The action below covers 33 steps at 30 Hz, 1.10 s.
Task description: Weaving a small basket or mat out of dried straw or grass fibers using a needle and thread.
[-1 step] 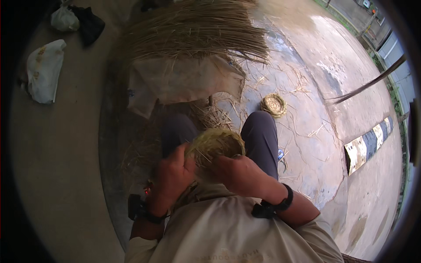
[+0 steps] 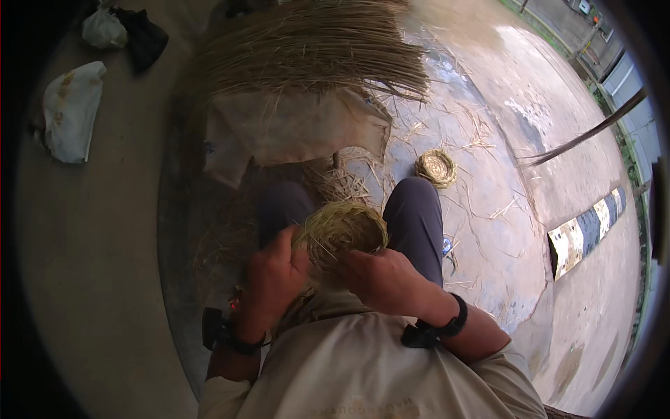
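A small round basket [image 2: 342,227] of coiled greenish-yellow straw is held between my knees, its hollow tilted up toward me. On its left side my left hand [image 2: 278,269] is closed at the wall, thumb near the rim. My right hand [image 2: 380,276] pinches the near right edge, its fingertips partly hidden at the rim and inside. Whether a loose strand runs between the fingers cannot be made out. Another small straw basket [image 2: 437,168] sits on the ground beyond my right knee.
A large bundle of dry straw stalks [image 2: 314,49] lies ahead on a low support draped with a pale cloth [image 2: 293,129]. Straw scraps [image 2: 478,136] litter the concrete. White sacks [image 2: 73,112] and a dark bag [image 2: 144,40] lie far left. At right are a striped block [image 2: 590,230] and a slanting pole [image 2: 593,133].
The basket has shifted very slightly to the left and tipped a little, showing more of its inside. Both hands keep their places on it.
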Tool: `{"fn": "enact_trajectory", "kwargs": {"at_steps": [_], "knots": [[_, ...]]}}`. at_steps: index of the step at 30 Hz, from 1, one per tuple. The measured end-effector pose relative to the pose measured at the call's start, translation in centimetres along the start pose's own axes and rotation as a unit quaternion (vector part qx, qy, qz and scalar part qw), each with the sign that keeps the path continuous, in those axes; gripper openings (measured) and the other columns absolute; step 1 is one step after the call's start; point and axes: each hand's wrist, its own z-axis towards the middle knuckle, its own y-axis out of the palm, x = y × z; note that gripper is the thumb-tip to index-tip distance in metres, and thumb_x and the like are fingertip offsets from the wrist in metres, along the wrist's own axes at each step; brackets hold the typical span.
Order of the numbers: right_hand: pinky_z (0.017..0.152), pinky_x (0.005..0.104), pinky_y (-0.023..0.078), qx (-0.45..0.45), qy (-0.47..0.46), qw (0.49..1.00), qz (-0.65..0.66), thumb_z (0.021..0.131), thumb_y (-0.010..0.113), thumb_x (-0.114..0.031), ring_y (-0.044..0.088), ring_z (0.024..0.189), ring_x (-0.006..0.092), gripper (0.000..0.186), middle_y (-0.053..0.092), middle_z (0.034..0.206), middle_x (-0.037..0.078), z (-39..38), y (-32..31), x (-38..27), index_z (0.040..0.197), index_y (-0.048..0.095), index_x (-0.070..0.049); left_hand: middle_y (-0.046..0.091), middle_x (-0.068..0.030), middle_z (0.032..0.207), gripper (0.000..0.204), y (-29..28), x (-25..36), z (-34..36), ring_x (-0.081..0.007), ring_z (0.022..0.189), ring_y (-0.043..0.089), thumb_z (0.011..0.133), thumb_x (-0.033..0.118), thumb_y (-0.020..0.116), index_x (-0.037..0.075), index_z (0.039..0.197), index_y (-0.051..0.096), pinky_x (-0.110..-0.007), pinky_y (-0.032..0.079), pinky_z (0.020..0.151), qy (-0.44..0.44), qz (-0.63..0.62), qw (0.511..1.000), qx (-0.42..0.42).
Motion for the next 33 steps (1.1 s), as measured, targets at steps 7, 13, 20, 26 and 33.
{"fn": "enact_trajectory", "kwargs": {"at_steps": [7,13,20,26,33], "knots": [[0.067,0.0469,0.056,0.143,-0.129,0.979,0.062,0.093,0.067,-0.012,0.07,0.079,0.0388,0.01,0.068,0.09,0.017,1.6,1.0,0.9,0.097,0.067,-0.002,0.075,-0.0194,0.094,0.032,-0.4,1.4,0.2,-0.0386,0.079,0.074,0.095,0.017,0.07,0.002,0.123,0.065,-0.048,0.06,0.066,0.104,0.064,0.992,-0.033],[0.074,0.0457,0.055,0.236,-0.139,0.959,0.078,0.096,0.067,-0.011,0.069,0.082,0.0374,0.014,0.07,0.087,0.016,0.3,-2.9,-0.4,0.106,0.07,-0.002,0.073,-0.0159,0.091,0.034,-0.1,0.5,0.6,-0.035,0.077,0.074,0.089,0.017,0.074,0.002,0.119,0.066,-0.045,0.058,0.063,0.181,0.063,0.981,-0.016],[0.074,0.0459,0.054,0.119,-0.094,0.985,-0.081,0.096,0.066,-0.016,0.067,0.081,0.0365,0.015,0.069,0.087,0.015,4.9,-4.4,0.3,0.098,0.071,-0.003,0.067,-0.0123,0.077,0.034,0.6,1.7,1.2,-0.0304,0.066,0.07,0.086,0.012,0.073,0.0,0.117,0.066,-0.042,0.056,0.056,0.249,0.095,0.962,-0.058],[0.068,0.0385,0.052,0.199,-0.106,0.963,0.147,0.101,0.065,-0.018,0.066,0.072,0.0218,0.02,0.067,0.081,0.014,7.4,-5.3,2.4,0.096,0.069,0.001,0.065,-0.0114,0.073,0.033,0.0,2.2,1.8,-0.0284,0.062,0.069,0.085,0.009,0.072,-0.002,0.116,0.066,-0.041,0.055,0.053,0.264,0.069,0.961,-0.046],[0.074,0.0369,0.054,0.104,-0.117,0.971,0.18,0.1,0.065,-0.017,0.068,0.079,0.029,0.018,0.069,0.083,0.016,5.5,-4.3,3.0,0.098,0.069,0.001,0.065,-0.0112,0.074,0.036,-0.3,2.1,1.8,-0.0278,0.062,0.069,0.085,0.008,0.072,-0.003,0.119,0.067,-0.041,0.055,0.054,0.275,0.075,0.956,-0.074]]}}
